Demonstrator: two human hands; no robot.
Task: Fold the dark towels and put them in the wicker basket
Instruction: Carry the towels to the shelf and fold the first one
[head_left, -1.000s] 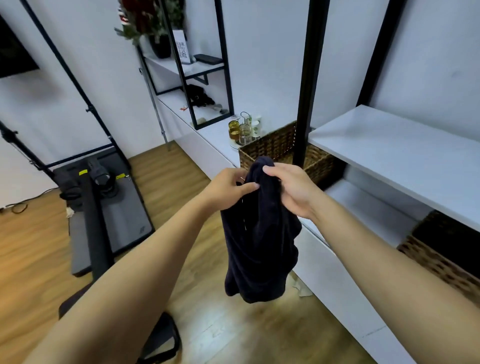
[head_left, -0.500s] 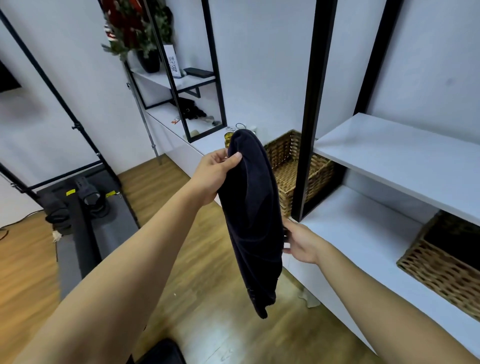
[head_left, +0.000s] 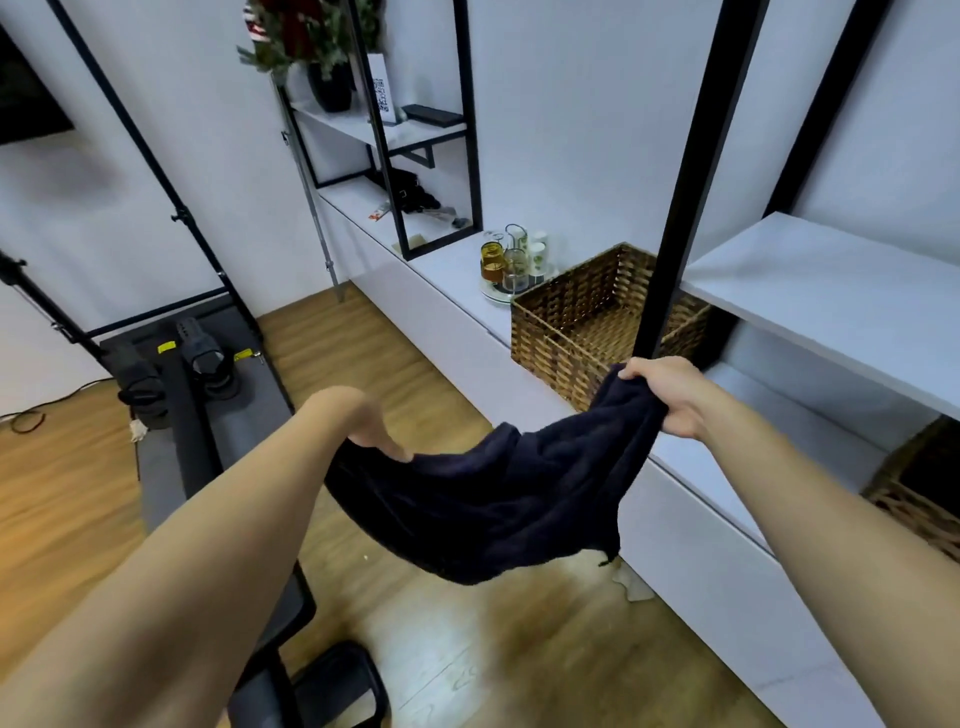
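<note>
A dark navy towel hangs stretched in a sagging band between my two hands, above the wooden floor. My left hand grips its left end, fingers bent downward into the cloth. My right hand grips the right end in a fist, just in front of the low white shelf. The wicker basket stands on that shelf beyond my right hand, partly behind a black post; its inside looks empty from here.
A black upright post rises before the basket. A tray of glasses sits left of it. A second wicker basket holds something dark at far right. A treadmill and chair base occupy the floor at left.
The towel hung vertically from my raised left hand. Now my left hand has dropped, my right hand has taken the other end and pulled right, spreading the towel sideways.
</note>
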